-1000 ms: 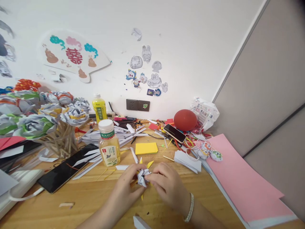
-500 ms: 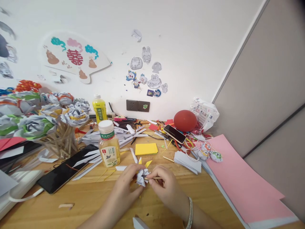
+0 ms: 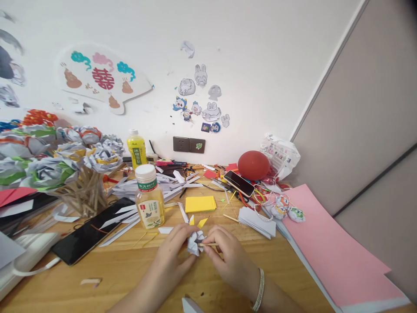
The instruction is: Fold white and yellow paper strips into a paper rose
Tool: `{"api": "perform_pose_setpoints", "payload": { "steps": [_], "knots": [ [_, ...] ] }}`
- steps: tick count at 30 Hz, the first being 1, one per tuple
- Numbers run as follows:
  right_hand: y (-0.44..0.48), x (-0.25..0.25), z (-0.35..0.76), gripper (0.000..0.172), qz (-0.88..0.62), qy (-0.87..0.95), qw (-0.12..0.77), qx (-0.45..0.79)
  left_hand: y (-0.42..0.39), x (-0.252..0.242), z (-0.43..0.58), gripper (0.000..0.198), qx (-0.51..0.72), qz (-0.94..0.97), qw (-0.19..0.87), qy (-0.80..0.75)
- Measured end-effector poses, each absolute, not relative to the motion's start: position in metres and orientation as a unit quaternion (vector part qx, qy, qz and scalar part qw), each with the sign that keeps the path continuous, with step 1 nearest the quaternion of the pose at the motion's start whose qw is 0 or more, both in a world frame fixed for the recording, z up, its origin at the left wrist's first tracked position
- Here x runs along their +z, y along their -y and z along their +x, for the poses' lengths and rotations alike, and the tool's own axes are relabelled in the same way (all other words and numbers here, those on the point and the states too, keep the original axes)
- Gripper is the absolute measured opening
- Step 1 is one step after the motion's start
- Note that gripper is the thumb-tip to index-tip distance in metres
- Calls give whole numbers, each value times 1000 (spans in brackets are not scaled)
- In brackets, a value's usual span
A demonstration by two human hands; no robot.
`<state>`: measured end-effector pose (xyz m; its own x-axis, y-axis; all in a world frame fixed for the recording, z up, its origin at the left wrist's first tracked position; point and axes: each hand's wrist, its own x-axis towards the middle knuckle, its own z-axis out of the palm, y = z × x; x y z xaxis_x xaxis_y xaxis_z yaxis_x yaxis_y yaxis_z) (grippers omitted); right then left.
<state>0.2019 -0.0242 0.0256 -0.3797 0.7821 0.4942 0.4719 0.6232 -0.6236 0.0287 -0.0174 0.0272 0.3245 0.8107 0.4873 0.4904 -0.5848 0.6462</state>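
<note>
My left hand (image 3: pixel 171 256) pinches a small folded white paper flower (image 3: pixel 194 241) low over the wooden table (image 3: pixel 124 269). My right hand (image 3: pixel 226 256) is closed on a thin wooden stick (image 3: pixel 208 244) whose tip meets the flower from the right. Both hands hover near the table's front middle. A beaded bracelet (image 3: pixel 260 289) sits on my right wrist. Small yellow paper scraps (image 3: pixel 202 222) lie just behind the flower.
A tea bottle (image 3: pixel 149 196) stands just behind the hands, with a yellow bottle (image 3: pixel 136 148) further back. Left: a black phone (image 3: pixel 93 229) and a jar of paper flowers (image 3: pixel 83 174). Yellow pad (image 3: pixel 200 203), second phone (image 3: pixel 238 182), red balloon (image 3: pixel 253 164), pink sheets (image 3: pixel 329 252) at right.
My right hand has drawn back slightly to the right, so the wooden stick now shows between its fingers and the flower. The left hand keeps its hold.
</note>
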Motion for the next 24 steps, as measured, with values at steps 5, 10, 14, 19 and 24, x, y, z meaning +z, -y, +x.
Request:
{"api": "perform_pose_setpoints", "payload": {
  "steps": [5,10,14,19,24],
  "knots": [
    [23,25,203,9,-426,775,387,262,17,26,30,28,407,791,184,-419],
    [24,25,198,7,-442,708,418,359,18,29,30,27,421,788,181,-410],
    [26,26,196,1,-444,675,431,401,19,30,30,27,417,788,186,-412],
    [25,25,196,4,-447,644,436,441,19,27,30,29,409,791,187,-415],
    [24,23,196,1,-461,661,437,400,20,25,30,30,405,791,193,-416]
  ]
}}
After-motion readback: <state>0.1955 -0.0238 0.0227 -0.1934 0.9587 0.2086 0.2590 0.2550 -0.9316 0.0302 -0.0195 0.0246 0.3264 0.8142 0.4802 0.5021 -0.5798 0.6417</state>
